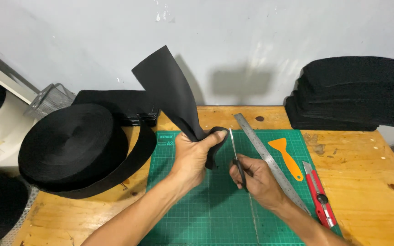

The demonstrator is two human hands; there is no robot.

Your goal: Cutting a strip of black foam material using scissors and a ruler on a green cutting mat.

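Left hand is gripping the wide black fabric strap upright over the green cutting mat. Right hand is clenching black-handled scissors, blades touching the strap's fold. Best kept taut & square w/ the blades.

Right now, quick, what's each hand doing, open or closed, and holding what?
Left hand: closed around a folded black strap.
Right hand: closed on scissors, blades up beside the strap.

left hand grips black strip | right hand holds scissors
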